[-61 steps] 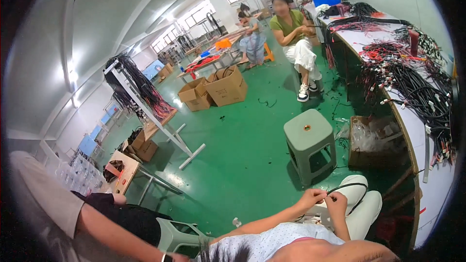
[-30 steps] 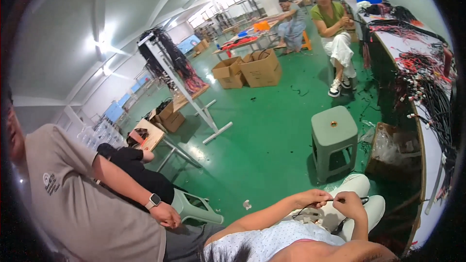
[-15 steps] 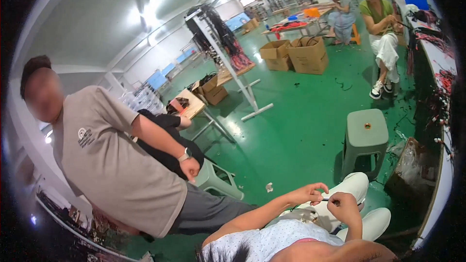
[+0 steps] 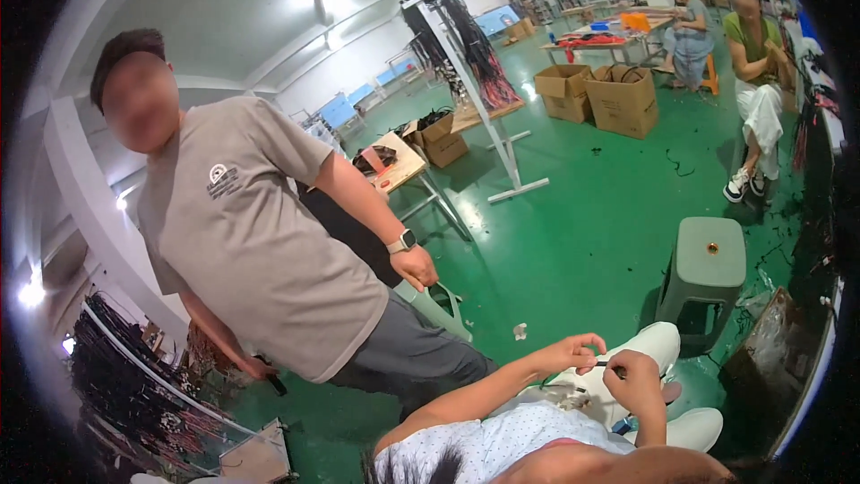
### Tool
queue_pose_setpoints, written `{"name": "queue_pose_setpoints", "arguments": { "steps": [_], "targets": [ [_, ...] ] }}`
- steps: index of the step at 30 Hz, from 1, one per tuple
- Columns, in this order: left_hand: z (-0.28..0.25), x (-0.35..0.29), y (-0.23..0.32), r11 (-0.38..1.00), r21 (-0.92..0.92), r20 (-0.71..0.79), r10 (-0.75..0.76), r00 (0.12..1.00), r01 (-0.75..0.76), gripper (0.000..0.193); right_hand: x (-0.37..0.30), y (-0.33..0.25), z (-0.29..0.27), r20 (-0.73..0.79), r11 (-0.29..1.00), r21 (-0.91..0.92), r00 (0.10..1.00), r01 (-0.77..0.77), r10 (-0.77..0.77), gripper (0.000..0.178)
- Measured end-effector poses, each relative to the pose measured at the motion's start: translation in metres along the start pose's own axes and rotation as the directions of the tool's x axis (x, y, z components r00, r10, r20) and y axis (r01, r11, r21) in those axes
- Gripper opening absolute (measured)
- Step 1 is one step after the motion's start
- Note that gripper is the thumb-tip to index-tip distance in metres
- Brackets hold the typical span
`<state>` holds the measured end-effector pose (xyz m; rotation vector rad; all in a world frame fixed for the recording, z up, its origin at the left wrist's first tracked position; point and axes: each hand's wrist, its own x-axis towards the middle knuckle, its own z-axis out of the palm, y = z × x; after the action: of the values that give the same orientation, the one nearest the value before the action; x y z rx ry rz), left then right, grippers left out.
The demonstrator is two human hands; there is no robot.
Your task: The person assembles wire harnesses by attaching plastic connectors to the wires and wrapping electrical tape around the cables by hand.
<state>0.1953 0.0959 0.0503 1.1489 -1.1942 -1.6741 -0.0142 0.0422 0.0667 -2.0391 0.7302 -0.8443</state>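
- Right hand point(image 4: 634, 384): curled round a black cable point(image 4: 602, 364), its visible stretch toward ten o'clock.
- Left hand point(image 4: 568, 356): fingertips at that stretch, toward four o'clock; whether pinching, I cannot tell.
- Long axis: roughly nine-to-three, bridging both hands.

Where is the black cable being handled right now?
Low in the head view, right of centre: the black cable shows between the left hand and the right hand, over the pale trousers.

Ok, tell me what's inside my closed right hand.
The right hand grips a thin dark piece; a short stretch shows toward the left hand. The part within the grip is covered and cannot be seen.
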Motion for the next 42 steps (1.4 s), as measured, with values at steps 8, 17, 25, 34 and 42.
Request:
{"name": "queue_pose_setpoints", "arguments": {
  "steps": [8,17,25,34,42],
  "targets": [
    [0.004,0.006,-0.001,0.999,0.046,0.020,0.020,1.000,-0.021,0.022,-0.005,-0.004,-0.001,-0.056,0.997,-0.060,0.997,-0.050,0.047,0.010],
    [-0.004,0.004,0.006,0.997,0.077,0.066,-0.031,0.997,0.026,0.025,-0.004,-0.006,-0.001,-0.016,0.996,0.004,0.996,-0.088,0.088,0.009],
    [0.009,-0.004,0.030,0.998,0.048,0.064,0.026,0.998,-0.029,0.035,0.001,-0.007,-0.007,-0.034,0.993,0.114,0.998,-0.045,0.049,0.009],
    [0.006,0.004,0.017,0.985,-0.174,0.100,0.012,0.995,0.005,0.040,-0.001,-0.007,-0.006,-0.029,0.975,0.203,0.995,-0.091,0.099,0.009],
    [0.008,0.000,0.019,0.989,-0.150,0.069,0.032,0.997,-0.022,0.035,0.000,-0.014,-0.007,-0.054,0.989,0.118,0.994,-0.086,0.093,0.008]
  ]
}}
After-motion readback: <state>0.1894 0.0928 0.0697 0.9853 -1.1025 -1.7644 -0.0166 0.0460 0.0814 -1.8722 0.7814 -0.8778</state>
